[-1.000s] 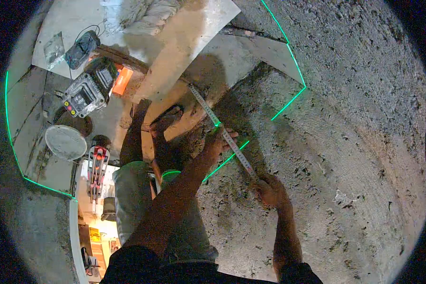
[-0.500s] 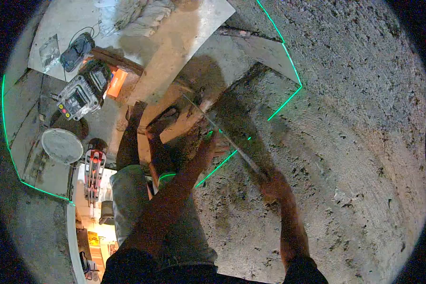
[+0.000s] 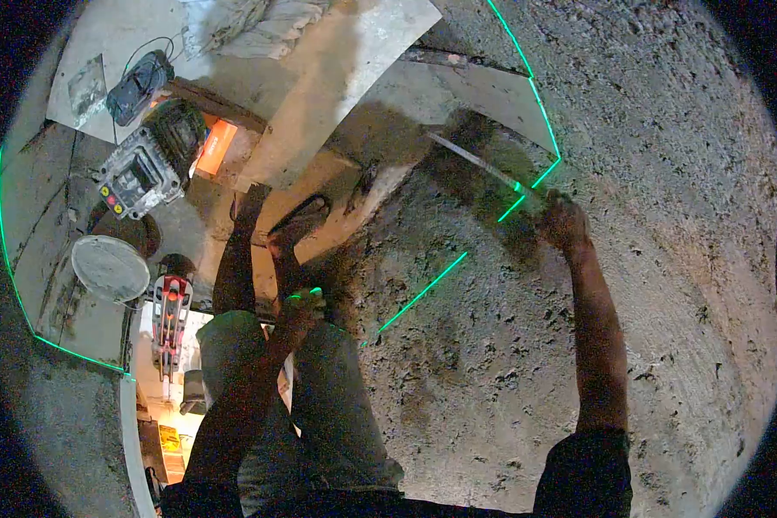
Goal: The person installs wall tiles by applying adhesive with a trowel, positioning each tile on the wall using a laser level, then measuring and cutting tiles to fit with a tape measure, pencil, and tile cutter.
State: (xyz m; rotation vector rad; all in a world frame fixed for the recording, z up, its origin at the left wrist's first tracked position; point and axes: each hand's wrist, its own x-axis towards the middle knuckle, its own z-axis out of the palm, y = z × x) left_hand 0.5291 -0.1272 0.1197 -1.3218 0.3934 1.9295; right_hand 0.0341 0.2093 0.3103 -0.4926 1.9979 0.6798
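My right hand point(image 3: 564, 223) grips one end of a long folding ruler point(image 3: 479, 164), held up against the rough plastered wall point(image 3: 665, 259). The ruler slants up and to the left and a green laser line point(image 3: 527, 186) crosses it near my hand. My left hand point(image 3: 305, 307) hangs low beside my leg, touching nothing I can make out, and a green laser spot falls on it. My feet point(image 3: 298, 226) stand on a plank below.
On the floor at upper left lie a power tool case point(image 3: 147, 164), a dark charger with cable point(image 3: 138, 86), an orange box point(image 3: 216, 147) and a round white lid point(image 3: 110, 268). A red tool point(image 3: 173, 315) stands lower left. Pale boards point(image 3: 337, 78) and crumpled cloth point(image 3: 242, 26) lie beyond.
My right hand carried the ruler up and to the right along the wall. My left hand let go of the ruler and dropped down beside my leg.
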